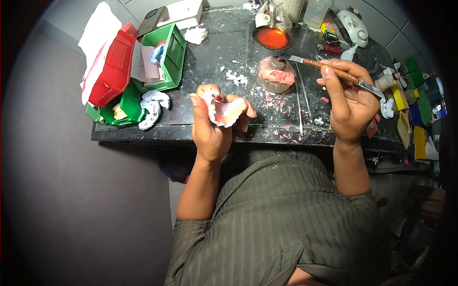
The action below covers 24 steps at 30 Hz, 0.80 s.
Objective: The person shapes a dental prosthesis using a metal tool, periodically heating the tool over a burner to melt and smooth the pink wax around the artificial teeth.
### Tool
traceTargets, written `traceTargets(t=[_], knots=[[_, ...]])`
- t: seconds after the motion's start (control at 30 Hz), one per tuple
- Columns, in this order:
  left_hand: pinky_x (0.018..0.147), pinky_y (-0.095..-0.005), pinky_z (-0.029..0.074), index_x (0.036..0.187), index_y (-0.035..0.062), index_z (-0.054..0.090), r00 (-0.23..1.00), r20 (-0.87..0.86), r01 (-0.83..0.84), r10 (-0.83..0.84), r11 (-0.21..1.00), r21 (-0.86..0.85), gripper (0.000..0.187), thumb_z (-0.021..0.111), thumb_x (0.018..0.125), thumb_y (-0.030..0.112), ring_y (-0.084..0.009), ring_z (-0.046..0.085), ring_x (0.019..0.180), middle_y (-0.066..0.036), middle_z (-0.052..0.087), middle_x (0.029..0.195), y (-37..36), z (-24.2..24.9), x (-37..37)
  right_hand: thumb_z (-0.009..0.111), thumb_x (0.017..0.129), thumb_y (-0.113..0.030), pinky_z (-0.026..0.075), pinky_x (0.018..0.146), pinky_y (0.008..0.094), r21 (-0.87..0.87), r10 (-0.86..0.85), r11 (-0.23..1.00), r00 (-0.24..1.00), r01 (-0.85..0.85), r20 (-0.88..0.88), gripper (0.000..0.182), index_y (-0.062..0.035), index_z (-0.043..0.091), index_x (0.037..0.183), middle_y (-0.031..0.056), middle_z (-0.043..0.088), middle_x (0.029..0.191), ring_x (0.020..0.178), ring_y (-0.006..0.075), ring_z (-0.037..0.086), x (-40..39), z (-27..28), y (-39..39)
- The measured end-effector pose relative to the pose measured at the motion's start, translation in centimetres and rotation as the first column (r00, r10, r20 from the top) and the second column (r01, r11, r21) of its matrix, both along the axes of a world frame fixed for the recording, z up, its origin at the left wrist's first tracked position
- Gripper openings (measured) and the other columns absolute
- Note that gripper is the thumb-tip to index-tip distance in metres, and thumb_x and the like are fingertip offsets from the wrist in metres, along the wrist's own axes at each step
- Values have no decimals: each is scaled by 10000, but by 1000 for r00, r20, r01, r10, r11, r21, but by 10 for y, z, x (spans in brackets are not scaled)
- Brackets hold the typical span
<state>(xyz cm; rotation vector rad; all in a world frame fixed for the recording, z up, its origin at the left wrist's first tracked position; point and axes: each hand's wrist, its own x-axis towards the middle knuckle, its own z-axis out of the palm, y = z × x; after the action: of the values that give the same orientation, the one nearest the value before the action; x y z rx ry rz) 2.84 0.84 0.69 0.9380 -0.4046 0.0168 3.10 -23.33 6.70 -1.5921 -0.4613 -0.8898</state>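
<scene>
My left hand (210, 136) is closed around a white plaster dental cast (228, 114), with pink wax along its inner arch. The teeth side faces up toward me, just over the front edge of the bench. In my right hand (352, 107), a wax knife (334, 70) with a brown wooden handle lies between thumb and fingers. Its metal blade points left, and the tip overlaps the top of a glass spirit burner (274, 86). A lump of pink wax (280, 77) sits against the burner's front.
Behind the burner is a small pan of red molten-looking wax (272, 38). Red (112, 69) and green bins (175, 57) stand at the left beside another plaster cast (151, 114). Two thin metal tools (299, 107) lie near the burner. Wax and plaster scraps litter the black bench (214, 57).
</scene>
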Motion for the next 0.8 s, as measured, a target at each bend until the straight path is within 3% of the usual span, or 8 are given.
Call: traceTargets(t=[0.07, 0.1, 0.2, 0.8], knots=[[552, -321, 473, 1090, 147, 436, 995, -57, 78, -87, 986, -149, 511, 171, 1087, 584, -289, 604, 669, -263, 671, 850, 0, 1, -1, 698, 913, 62, 577, 767, 244, 13, 22, 1000, 999, -21, -29, 172, 74, 637, 1073, 154, 724, 988, 857, 152, 704, 2, -1, -1], [558, -325, 479, 1093, 138, 442, 989, -13, 140, -144, 977, -160, 518, 175, 1087, 582, -305, 624, 737, -260, 669, 857, 4, -2, 3, 704, 916, 49, 578, 759, 241, 5, 9, 1000, 1000, -9, -23, 170, 73, 638, 1071, 152, 728, 978, 844, 148, 705, 2, -2, 0], [565, -326, 484, 1099, 124, 442, 983, 25, 181, -180, 970, -164, 532, 176, 1086, 585, -307, 629, 748, -256, 666, 862, 7, -5, 5, 704, 917, 47, 578, 756, 236, 3, 10, 1000, 999, -10, -33, 171, 72, 637, 1072, 152, 728, 979, 851, 147, 707, 2, -3, 2], [580, -323, 495, 1090, 112, 449, 986, 40, 164, -160, 972, -170, 541, 199, 1084, 591, -289, 624, 722, -264, 662, 871, 7, -5, 4, 690, 912, 70, 587, 810, 269, 0, 11, 1000, 1000, -11, -21, 175, 76, 631, 1077, 176, 721, 1010, 915, 181, 714, 2, -5, -1]])
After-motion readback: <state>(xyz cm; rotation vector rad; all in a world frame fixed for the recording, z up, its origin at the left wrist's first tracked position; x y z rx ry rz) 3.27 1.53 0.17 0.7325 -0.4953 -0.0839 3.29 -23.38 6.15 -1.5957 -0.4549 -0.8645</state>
